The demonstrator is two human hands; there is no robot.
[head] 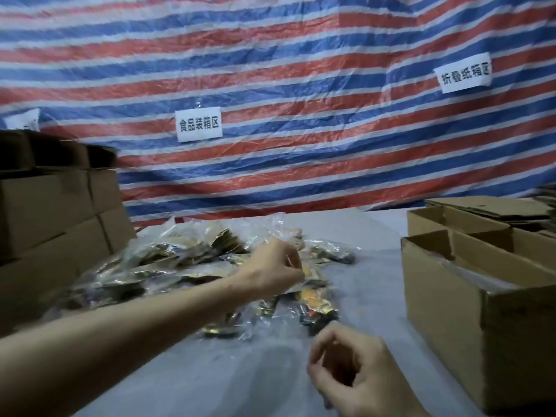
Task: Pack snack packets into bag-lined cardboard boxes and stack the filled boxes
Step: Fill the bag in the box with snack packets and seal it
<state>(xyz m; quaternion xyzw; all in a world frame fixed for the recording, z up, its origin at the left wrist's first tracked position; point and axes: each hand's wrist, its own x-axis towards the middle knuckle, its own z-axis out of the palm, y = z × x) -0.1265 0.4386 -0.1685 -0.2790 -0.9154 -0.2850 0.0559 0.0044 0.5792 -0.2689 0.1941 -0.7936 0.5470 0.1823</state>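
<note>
Where the red, white and blue striped tarp (301, 55) hangs behind the bench (370, 281), three white paper signs are fixed to it. The middle sign (199, 124) reads 食品装箱区. The right sign (464, 73) reads 折叠纸箱, with a last character cut by its curled edge. The left sign (22, 121) is half hidden behind the stack (54, 212) and cannot be read.

Packets (180, 260) lie in a loose heap at the bench's middle, tangled in clear plastic wrap; gold, black and orange print shows, but blur leaves no brand legible. The left hand (276, 272) reaches across from the lower left, its forearm crossing the near part of the heap, fingers bunched and pinching at the packets on top. The right hand (346, 368) hovers over the bench just short of the heap, fingers curled with thumb near forefinger; whether it holds anything cannot be told.

At right stand two open boxes (445, 296), touching front to back, the nearer one showing a clear liner (487, 272) inside. Flat cardboard (487, 206) lies behind them. The stack at left consists of closed brown cartons in several tiers, beside the heap.
</note>
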